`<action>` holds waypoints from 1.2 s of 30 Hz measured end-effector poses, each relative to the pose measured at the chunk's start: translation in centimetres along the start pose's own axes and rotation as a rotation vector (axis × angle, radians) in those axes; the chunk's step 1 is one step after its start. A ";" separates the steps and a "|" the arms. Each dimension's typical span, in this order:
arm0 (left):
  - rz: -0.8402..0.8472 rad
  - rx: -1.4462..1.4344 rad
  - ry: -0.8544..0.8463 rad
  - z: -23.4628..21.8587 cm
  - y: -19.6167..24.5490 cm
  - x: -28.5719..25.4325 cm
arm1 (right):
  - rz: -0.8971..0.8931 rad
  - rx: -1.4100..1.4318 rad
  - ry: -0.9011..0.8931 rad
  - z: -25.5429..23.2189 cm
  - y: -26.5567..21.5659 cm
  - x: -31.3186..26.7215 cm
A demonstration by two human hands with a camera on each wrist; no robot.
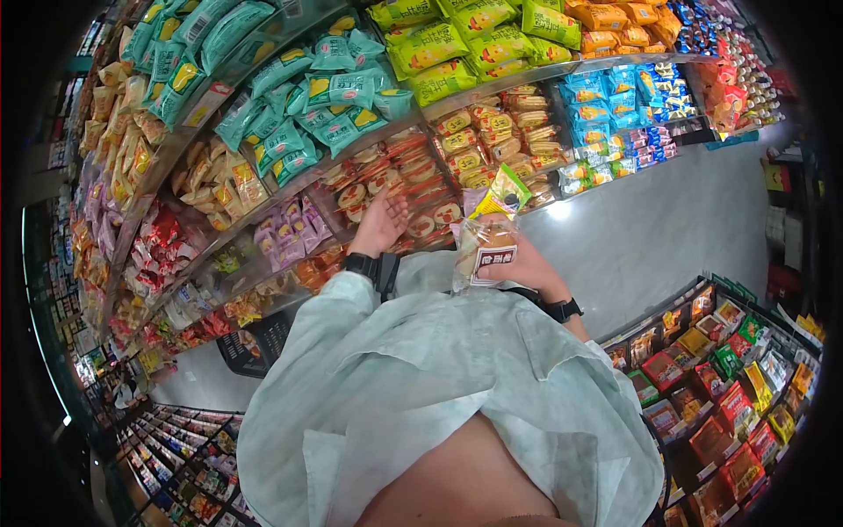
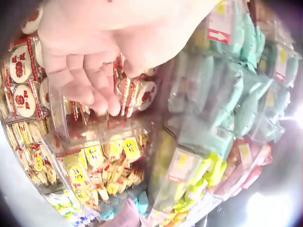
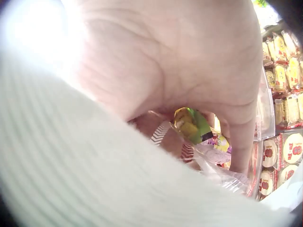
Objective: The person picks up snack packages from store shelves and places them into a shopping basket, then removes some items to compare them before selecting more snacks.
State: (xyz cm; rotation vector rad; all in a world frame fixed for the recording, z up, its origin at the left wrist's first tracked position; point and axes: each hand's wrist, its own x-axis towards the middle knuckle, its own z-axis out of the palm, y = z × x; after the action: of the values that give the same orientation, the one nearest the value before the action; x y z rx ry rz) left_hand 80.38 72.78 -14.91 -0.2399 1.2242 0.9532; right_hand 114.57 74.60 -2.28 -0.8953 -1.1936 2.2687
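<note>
My left hand reaches over a bin of round wrapped pastries with red printing, palm up, its fingers loosely bent. In the left wrist view nothing shows between those fingers, which overlap the pastries. My right hand, held before my chest, grips a clear bag of brown bread with a dark red and white label. A yellow-green snack packet sticks up behind the bread, bunched in the same hand. In the right wrist view, palm and sleeve hide much of both packets.
Clear-walled bins climb ahead, with teal packets, lime-green packets and yellow-labelled biscuits. Purple packets lie left of the pastries. A dark basket is low at left; a rack of packaged snacks stands at right.
</note>
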 end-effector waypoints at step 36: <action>0.180 -0.366 -0.653 -4.0 -13.4 -17.0 | 0.143 -0.306 -0.187 14.4 5.8 -5.0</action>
State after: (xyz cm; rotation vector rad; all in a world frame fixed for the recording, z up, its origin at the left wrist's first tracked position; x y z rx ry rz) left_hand 86.97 53.85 -5.83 -0.0895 0.4733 1.2837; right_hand 107.51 60.15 0.66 -0.9173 -1.6412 2.3638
